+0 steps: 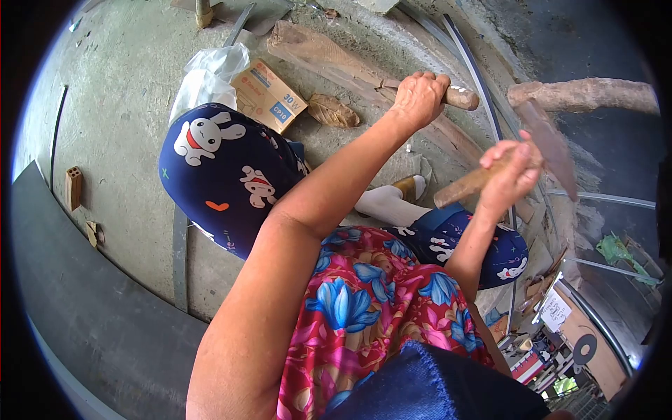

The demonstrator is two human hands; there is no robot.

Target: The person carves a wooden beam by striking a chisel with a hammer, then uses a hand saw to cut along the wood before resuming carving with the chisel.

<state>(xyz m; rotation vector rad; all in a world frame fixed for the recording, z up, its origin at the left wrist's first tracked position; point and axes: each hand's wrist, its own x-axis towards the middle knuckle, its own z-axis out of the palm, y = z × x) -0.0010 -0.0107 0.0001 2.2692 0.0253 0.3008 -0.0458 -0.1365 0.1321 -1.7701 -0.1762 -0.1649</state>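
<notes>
The step in hand looks like working the long piece of wood [315, 59] on the concrete floor [133, 63], which runs slantwise beneath the left hand [420, 96]. That hand's fingers are curled tight around a wood-handled tool [463, 98], whose thin metal end seems to meet the wood (whether it bites in, I cannot tell). The right hand [511, 173], somewhat blurred, has its fingers wrapped around the handle of a broad-headed tool [549, 143], held apart from the other. The next move probably calls for a steady left grip and a well-aimed right hand, kept clear of the left fingers. Near the wood lies a cardboard box [269, 94] printed "30W", apparently closed, its contents hidden; touching it is a clear plastic bag [213, 73], crumpled, its contents unclear.
</notes>
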